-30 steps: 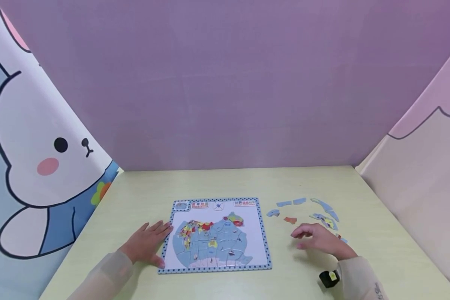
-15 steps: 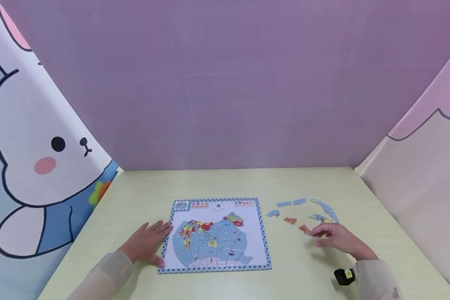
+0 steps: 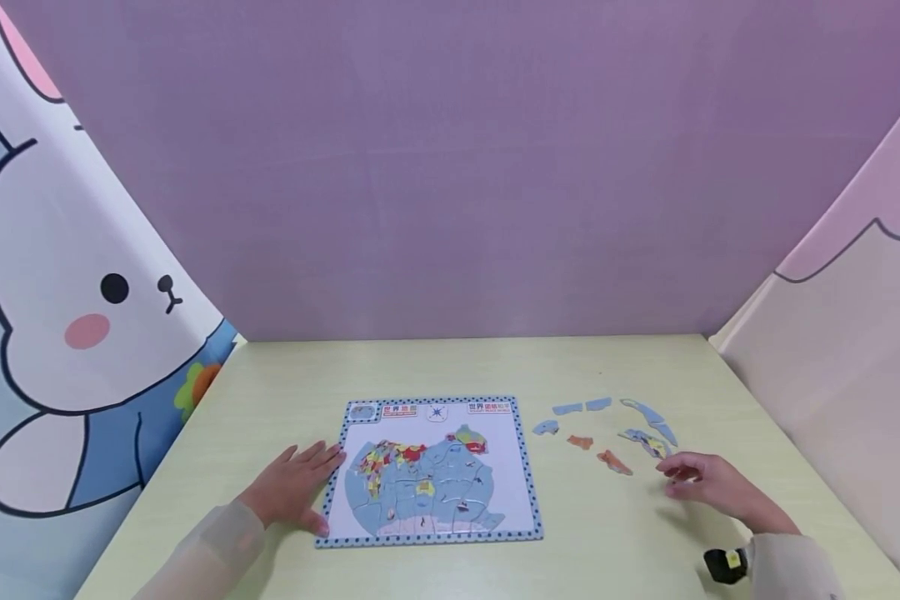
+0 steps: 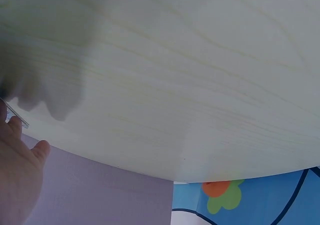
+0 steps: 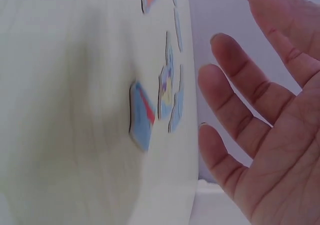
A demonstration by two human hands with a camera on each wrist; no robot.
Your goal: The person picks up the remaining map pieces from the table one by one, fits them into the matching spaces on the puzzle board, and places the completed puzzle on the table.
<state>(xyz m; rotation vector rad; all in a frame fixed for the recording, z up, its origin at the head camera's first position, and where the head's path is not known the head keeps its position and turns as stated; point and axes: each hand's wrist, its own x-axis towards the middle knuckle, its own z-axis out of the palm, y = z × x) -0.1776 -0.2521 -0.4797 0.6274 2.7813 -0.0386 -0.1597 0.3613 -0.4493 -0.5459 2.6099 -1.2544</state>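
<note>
Head view's got the right hand (image 3: pixel 708 485) hovering over the bench (image 3: pixel 585 533), fingers loosely apart, nothing in them. The yellow-and-blue piece (image 3: pixel 648 442) lies just far and left of its fingertips, long axis slanting from far left to near right, so it basically points at the hand. Right wrist cam also shows a red-and-blue piece (image 5: pixel 142 116) on the bench, apart from the fingers; can't pick it out in the head view, and it's too foreshortened to call its axis. Right hand's easily nearer imo: the left hand (image 3: pixel 292 487) rests straight-fingered on the puzzle board's (image 3: pixel 512 467) left edge, gripping nothing.
</note>
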